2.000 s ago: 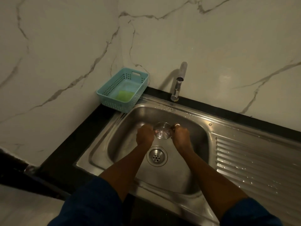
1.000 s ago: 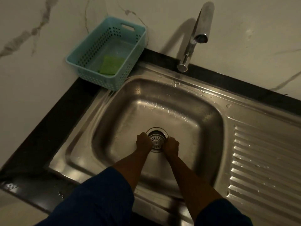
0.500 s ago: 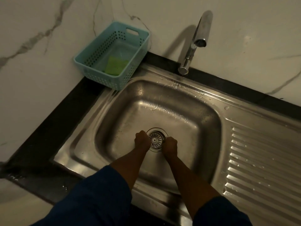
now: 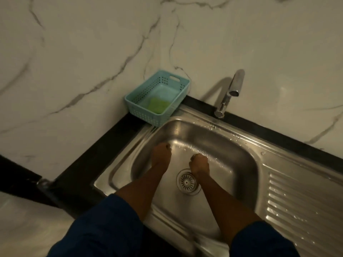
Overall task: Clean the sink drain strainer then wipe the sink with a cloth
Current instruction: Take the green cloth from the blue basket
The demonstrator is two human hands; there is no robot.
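The round metal drain strainer sits seated in the drain hole at the bottom of the steel sink. My left hand hovers over the basin's left side, fingers curled, holding nothing. My right hand is a loose fist just above and behind the strainer, also with nothing in it. Both hands are apart from the strainer. A green cloth lies inside the teal basket at the sink's back left corner.
A chrome tap stands behind the basin, with no water running. A ribbed draining board extends to the right. Black counter edging borders the sink, with marble walls behind and to the left.
Two seconds ago both hands held the strainer up in the basin. They then pressed it into the drain. Now both hands have lifted off it and moved apart.
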